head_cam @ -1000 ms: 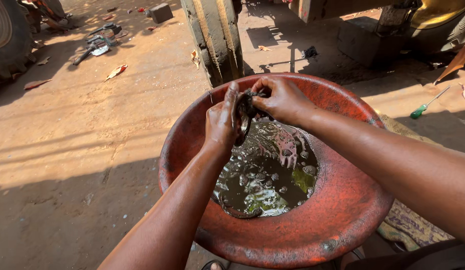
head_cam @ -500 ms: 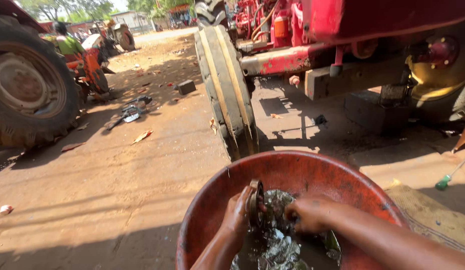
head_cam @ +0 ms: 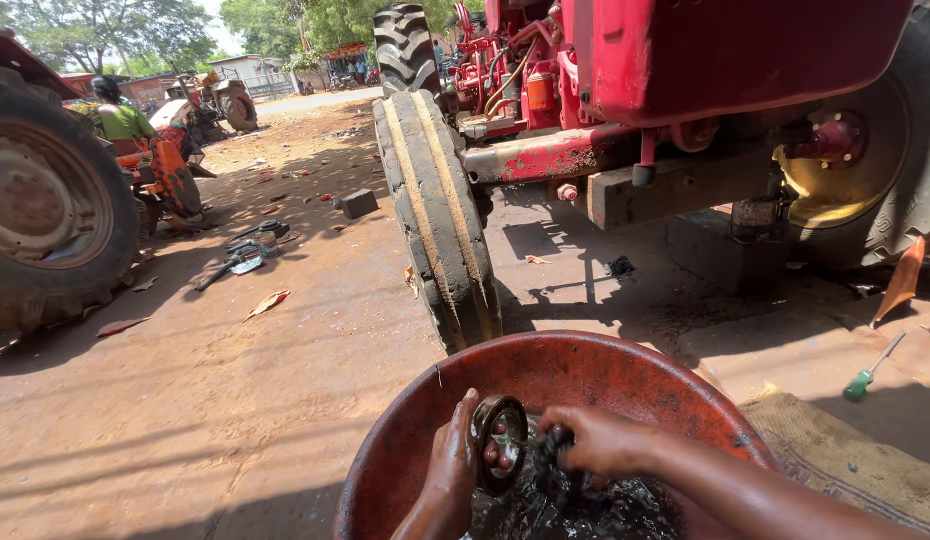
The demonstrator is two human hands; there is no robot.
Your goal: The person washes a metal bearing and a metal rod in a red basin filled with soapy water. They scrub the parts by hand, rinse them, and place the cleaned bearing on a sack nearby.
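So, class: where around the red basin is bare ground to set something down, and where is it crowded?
Bare dirt lies left of the red basin, up to the scattered tools. Crowded: the front tyre just behind it, and the mat with a green screwdriver on its right.

Two hands, left [head_cam: 453, 462] and right [head_cam: 597, 440], work one round metal ring [head_cam: 497, 440] in one red basin [head_cam: 585, 375]; beyond stand one red tractor [head_cam: 705, 70], one green-handled screwdriver [head_cam: 870, 372] and one block [head_cam: 359, 203].

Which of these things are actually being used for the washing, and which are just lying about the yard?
In use:
left hand
ring-shaped bearing
right hand
dark wet rag
red basin

Lying about:
green-handled screwdriver
tools on the ground
block
tractor front tyre
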